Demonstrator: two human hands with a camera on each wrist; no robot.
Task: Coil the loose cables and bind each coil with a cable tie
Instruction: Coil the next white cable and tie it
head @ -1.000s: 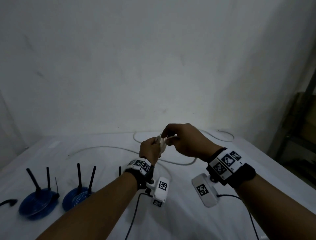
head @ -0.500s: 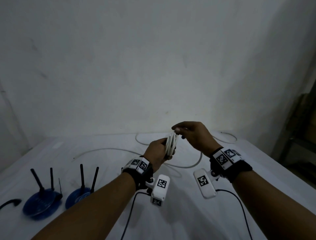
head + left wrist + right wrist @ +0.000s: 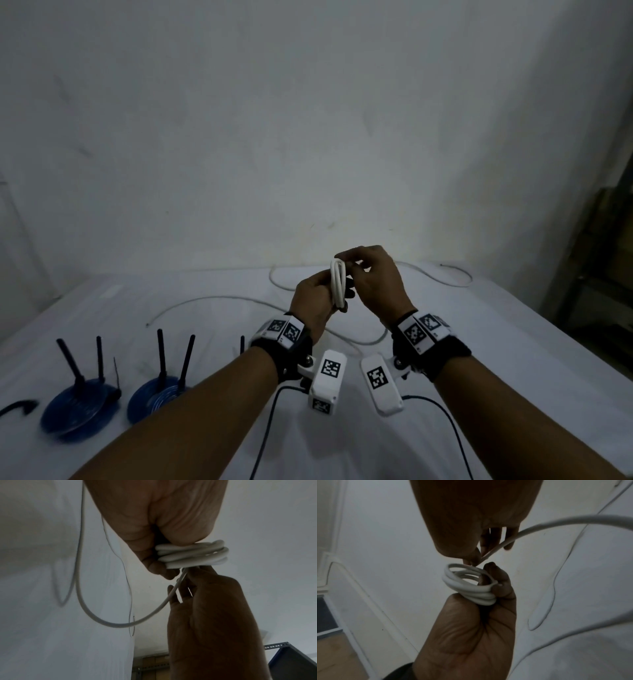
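Coiling stage, first cable, partly done. Left hand point(image 3: 313, 298) grips a small white coil point(image 3: 338, 284) of several turns, held upright above the desk point(image 3: 513, 342); in the left wrist view the fingers are curled round the stacked turns point(image 3: 192, 554). Right hand point(image 3: 373, 284) pinches the running length of the same white cable point(image 3: 120, 623) right at the top of the coil, between thumb and fingertips, other fingers loosely spread.

Still to wind: a long free tail leaves the right hand, sags in a loop and runs out over the desk point(image 3: 219, 299); a further white loop lies near the far edge point(image 3: 438, 277). Cannot tell whether that is the same cable or a second one.

Binding: not started. No cable tie visible on the coil, in either hand, or identifiable on the desk; a thin dark wire-like strand point(image 3: 127, 588) shows in the left wrist view, nature unclear.

Judgement: a few turns in, most of this cable's length outstanding, then tie-off, then any remaining cables.

Also on the desk, at left: two blue round devices with black antennas point(image 3: 80, 404) point(image 3: 159, 397), untouched, well apart from the hands.
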